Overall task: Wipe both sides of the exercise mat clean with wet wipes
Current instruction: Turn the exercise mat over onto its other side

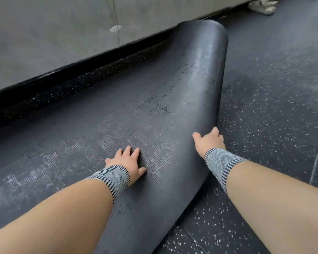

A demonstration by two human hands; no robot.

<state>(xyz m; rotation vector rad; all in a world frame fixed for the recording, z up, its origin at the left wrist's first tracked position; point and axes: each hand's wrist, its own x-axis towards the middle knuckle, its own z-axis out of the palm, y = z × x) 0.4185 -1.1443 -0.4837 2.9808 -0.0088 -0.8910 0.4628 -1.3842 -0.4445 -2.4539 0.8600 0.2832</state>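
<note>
- The exercise mat (154, 99) lies on the speckled floor (264, 107), dark grey, with a fine wavy ribbed texture on the side facing up.
- Its right-hand part is curled over into a long rounded fold that runs away from the person, from beside the right forearm out to the foot of the wall (53, 43).
- The left hand (126, 162) rests flat on the mat, fingers spread and straight, palm down, just to the left of the fold.
- The right hand (208, 140) lies against the outer side of the fold, thumb on the mat's curve and fingers reaching over the right edge towards the floor; the fingertips are out of sight, so I cannot tell whether they hook under the mat or only press on it.
- Each wrist wears a grey knitted band with dark stripes: one on the left wrist (111, 177), one on the right wrist (222, 162).
- Ahead of both hands, a black strip (81, 63) runs along the bottom of the grey wall, and the far end of the fold nearly meets it.
- Far beyond the right hand, at the top edge, a crumpled pale cloth (262, 5) lies on the floor by the wall; it is blurred.
- Pale scuff marks show on the flat part of the mat to the left of the left hand.
</note>
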